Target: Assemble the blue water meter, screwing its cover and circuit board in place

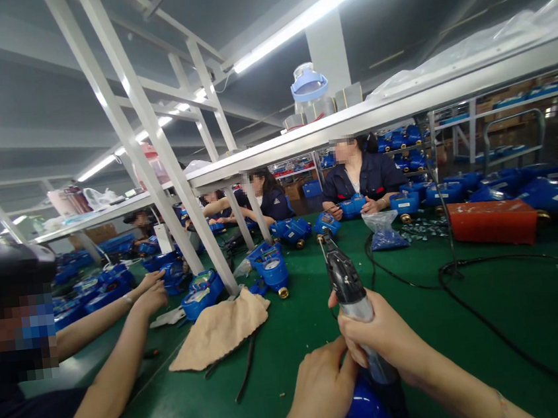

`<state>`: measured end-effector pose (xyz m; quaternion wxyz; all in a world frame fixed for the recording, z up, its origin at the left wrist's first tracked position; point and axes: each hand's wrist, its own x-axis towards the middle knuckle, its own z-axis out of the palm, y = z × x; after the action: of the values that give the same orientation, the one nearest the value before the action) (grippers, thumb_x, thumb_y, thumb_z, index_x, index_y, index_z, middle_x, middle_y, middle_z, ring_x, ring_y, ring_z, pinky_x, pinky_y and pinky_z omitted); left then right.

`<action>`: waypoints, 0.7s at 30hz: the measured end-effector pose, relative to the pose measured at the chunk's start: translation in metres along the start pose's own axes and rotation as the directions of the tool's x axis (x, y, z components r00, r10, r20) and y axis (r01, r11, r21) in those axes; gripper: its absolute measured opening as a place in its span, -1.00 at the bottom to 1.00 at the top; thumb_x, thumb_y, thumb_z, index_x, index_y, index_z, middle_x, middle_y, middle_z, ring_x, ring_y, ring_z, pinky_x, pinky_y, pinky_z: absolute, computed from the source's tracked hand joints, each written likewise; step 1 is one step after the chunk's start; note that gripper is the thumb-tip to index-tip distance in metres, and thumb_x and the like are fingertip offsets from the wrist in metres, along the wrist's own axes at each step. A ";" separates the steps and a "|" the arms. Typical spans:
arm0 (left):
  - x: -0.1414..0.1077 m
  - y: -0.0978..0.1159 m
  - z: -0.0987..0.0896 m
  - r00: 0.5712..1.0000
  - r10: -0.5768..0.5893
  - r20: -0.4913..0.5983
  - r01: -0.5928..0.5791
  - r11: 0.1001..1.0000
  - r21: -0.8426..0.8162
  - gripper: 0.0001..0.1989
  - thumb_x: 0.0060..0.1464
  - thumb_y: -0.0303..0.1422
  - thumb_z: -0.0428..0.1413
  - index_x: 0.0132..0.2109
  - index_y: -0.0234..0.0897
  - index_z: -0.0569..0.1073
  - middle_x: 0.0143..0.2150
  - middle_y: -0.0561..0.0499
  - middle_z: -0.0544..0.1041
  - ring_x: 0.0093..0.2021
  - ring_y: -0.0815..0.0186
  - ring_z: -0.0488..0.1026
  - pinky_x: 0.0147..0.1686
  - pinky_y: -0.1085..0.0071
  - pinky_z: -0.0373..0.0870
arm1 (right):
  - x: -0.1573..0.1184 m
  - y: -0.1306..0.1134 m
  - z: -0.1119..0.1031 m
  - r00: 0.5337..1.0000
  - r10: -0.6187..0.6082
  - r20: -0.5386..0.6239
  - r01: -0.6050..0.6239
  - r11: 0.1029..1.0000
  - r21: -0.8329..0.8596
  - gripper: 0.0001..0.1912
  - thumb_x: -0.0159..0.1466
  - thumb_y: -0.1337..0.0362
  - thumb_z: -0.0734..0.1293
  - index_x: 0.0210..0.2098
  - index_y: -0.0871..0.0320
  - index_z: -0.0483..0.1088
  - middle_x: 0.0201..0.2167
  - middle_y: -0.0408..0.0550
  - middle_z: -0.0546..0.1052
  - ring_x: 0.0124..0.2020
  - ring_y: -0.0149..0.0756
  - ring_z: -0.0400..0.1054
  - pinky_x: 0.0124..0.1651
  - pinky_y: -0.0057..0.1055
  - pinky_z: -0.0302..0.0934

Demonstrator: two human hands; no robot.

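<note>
"Hands?"
"Right hand [385, 337] is gripping an electric screwdriver [346, 282] upright; left hand [323, 390] is curling beside a blue casing [363, 413], hold unclear."
"Room?"
"Green workbench [475, 321] is stretching ahead under a white shelf [373, 116], co-workers [362, 170] sitting along it."

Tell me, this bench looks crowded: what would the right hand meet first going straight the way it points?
Beyond the electric screwdriver it holds, the right hand lines up with a blue water meter on the bench, though depth is unclear.
</note>
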<state>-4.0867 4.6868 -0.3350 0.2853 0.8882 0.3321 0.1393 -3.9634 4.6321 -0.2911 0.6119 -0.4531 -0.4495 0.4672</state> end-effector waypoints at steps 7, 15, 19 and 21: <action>0.000 0.002 -0.002 1.000 0.001 -0.003 -0.001 1.000 0.002 -0.63 0.30 -0.20 -0.19 -0.26 -0.16 0.48 -0.27 0.09 0.58 -0.28 0.26 0.48 -0.34 0.42 0.11 | 0.001 -0.003 0.000 1.000 0.006 0.006 -0.006 1.000 0.013 -0.62 -0.03 0.34 0.26 -0.19 0.14 0.16 -0.80 -0.42 0.24 -0.80 -0.49 0.06 -0.67 -0.51 0.02; -0.001 0.004 -0.004 1.000 -0.020 -0.002 0.020 1.000 0.000 -0.66 0.28 -0.24 -0.17 -0.25 -0.16 0.48 -0.26 0.08 0.58 -0.26 0.25 0.48 -0.33 0.42 0.12 | 0.004 0.000 -0.003 0.999 0.014 0.035 -0.014 1.000 0.009 -0.61 0.01 0.29 0.28 -0.17 0.14 0.14 -0.80 -0.40 0.26 -0.81 -0.48 0.08 -0.67 -0.50 0.03; 0.000 -0.001 -0.001 1.000 -0.021 0.001 0.021 1.000 0.014 -0.62 0.28 -0.20 -0.19 -0.27 -0.18 0.48 -0.27 0.06 0.58 -0.27 0.23 0.48 -0.36 0.41 0.10 | 0.004 -0.004 0.000 0.998 0.040 0.041 -0.038 0.998 -0.050 -0.63 0.01 0.32 0.26 -0.17 0.15 0.16 -0.82 -0.39 0.27 -0.80 -0.49 0.07 -0.66 -0.54 0.01; 0.000 -0.003 0.000 1.000 -0.024 -0.010 0.025 0.999 0.029 -0.61 0.28 -0.20 -0.18 -0.30 -0.21 0.48 -0.28 0.04 0.58 -0.28 0.22 0.47 -0.37 0.40 0.09 | 0.003 -0.007 0.003 0.997 0.057 0.047 -0.053 0.995 -0.084 -0.63 -0.01 0.34 0.25 -0.17 0.15 0.17 -0.83 -0.40 0.26 -0.80 -0.50 0.08 -0.66 -0.56 0.00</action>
<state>-4.0886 4.6884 -0.3369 0.2723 0.8875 0.3463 0.1351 -3.9649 4.6343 -0.2831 0.5681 -0.4785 -0.4708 0.4761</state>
